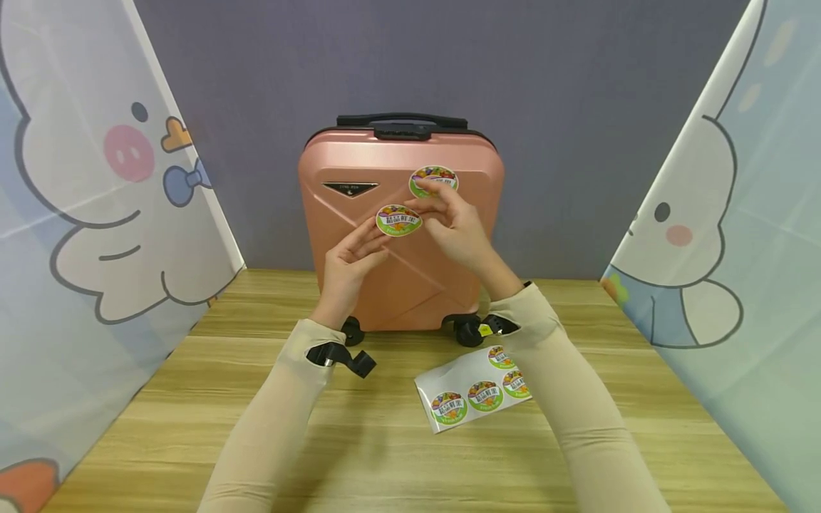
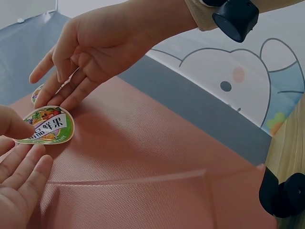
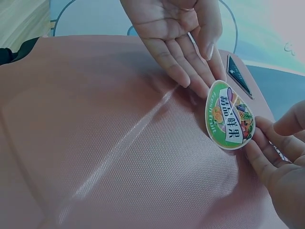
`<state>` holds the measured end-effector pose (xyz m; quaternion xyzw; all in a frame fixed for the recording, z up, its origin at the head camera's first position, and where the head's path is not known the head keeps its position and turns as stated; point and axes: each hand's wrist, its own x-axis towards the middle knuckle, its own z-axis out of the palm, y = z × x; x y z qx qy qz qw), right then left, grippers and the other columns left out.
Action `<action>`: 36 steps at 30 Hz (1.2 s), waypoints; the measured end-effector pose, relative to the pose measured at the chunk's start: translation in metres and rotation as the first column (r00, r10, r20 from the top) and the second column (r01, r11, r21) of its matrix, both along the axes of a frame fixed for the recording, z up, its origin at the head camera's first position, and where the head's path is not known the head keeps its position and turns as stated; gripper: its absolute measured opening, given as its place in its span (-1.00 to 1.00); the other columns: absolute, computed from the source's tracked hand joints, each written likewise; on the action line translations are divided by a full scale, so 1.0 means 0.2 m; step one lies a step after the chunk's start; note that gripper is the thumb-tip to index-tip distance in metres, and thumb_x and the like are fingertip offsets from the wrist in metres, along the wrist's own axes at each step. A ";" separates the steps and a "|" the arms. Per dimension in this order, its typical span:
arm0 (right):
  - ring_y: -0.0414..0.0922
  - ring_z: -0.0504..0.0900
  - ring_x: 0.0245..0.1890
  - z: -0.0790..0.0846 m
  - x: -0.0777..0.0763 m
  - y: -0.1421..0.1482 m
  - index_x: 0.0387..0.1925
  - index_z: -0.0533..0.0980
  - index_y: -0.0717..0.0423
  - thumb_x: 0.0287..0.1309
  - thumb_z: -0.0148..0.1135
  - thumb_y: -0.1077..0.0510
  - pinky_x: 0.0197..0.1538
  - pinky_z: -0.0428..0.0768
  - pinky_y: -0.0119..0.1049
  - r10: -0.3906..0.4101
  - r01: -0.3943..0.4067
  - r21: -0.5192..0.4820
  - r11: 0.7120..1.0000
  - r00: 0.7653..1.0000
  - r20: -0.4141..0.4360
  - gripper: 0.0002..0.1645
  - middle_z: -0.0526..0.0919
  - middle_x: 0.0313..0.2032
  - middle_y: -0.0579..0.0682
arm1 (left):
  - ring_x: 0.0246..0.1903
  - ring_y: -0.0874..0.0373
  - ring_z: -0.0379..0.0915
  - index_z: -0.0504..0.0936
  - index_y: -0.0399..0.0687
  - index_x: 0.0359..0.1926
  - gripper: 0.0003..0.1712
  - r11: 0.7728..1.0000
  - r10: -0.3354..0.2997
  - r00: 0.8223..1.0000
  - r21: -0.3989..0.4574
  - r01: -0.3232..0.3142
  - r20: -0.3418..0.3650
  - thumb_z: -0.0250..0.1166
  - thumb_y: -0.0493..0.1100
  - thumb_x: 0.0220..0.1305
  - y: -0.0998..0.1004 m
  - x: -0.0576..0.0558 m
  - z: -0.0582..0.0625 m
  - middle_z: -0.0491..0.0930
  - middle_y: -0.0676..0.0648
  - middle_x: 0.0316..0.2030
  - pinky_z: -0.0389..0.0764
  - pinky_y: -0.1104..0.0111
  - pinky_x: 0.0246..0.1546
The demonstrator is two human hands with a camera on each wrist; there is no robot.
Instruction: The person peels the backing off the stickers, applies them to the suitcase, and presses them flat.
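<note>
An oval fruit sticker [image 1: 399, 221] with a colourful fruit print lies close against the front of a pink suitcase [image 1: 404, 285]. My left hand [image 1: 349, 267] has its straight fingertips at the sticker's left edge, the thumb held apart below. In the right wrist view, the left thumb is away from the sticker [image 3: 230, 117]. Fingertips of my right hand [image 1: 462, 231] touch the opposite edge, and its index finger overlaps a second fruit sticker [image 1: 442, 173] higher on the suitcase. The left wrist view shows the right hand's [image 2: 102, 43] fingers extended.
A white sheet of fruit stickers [image 1: 452, 372] lies on the wooden table [image 1: 359, 449], partly behind the right sleeve. The suitcase stands upright on black wheels [image 1: 470, 331] before a grey backdrop [image 1: 551, 142]. Cartoon-printed panels [image 1: 83, 342] flank both sides.
</note>
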<state>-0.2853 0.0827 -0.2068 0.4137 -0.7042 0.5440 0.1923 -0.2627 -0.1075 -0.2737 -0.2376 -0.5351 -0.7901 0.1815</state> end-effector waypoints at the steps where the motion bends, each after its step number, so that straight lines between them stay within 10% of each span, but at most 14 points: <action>1: 0.15 0.62 0.02 0.00 0.00 0.00 0.30 0.32 0.41 0.18 -0.08 0.57 0.12 0.57 -0.17 -0.003 0.003 0.005 1.000 1.000 -0.012 -0.39 0.63 0.01 0.36 | -0.06 0.16 0.64 0.37 -0.45 0.34 -0.34 1.000 -0.002 1.000 0.005 0.002 -0.003 0.17 -0.64 0.18 0.00 0.00 0.00 0.66 -0.15 0.03 0.62 0.36 -0.02; 14: 0.08 0.62 0.10 -0.04 0.01 -0.01 0.28 0.36 0.36 0.10 0.01 0.58 0.11 0.58 -0.16 -0.102 0.139 0.122 0.983 0.959 -0.265 -0.35 0.66 0.04 0.25 | 0.00 0.15 0.62 0.34 -0.42 0.37 -0.32 0.999 -0.034 0.999 -0.021 0.033 -0.014 0.16 -0.63 0.21 -0.02 -0.02 0.00 0.62 -0.20 0.08 0.63 0.35 -0.02; 26: 0.02 0.41 0.26 -0.05 0.01 0.00 0.27 0.41 0.25 0.05 0.05 0.50 0.16 0.44 -0.11 -0.190 0.245 0.136 0.960 0.925 -0.330 -0.33 0.64 0.13 0.13 | 0.03 0.15 0.60 0.32 -0.41 0.38 -0.32 0.998 -0.049 0.999 -0.036 0.049 -0.002 0.15 -0.61 0.22 -0.02 -0.02 0.00 0.62 -0.14 0.08 0.61 0.34 0.01; 36: 0.09 0.57 0.09 -0.06 0.01 0.00 0.24 0.36 0.39 0.11 -0.01 0.58 0.10 0.55 -0.05 -0.044 0.032 -0.055 0.998 0.972 -0.230 -0.39 0.60 0.09 0.28 | 0.03 0.13 0.60 0.32 -0.42 0.38 -0.33 0.998 -0.047 0.999 -0.033 0.047 0.001 0.13 -0.62 0.23 -0.02 -0.01 0.00 0.57 -0.26 0.13 0.61 0.31 0.03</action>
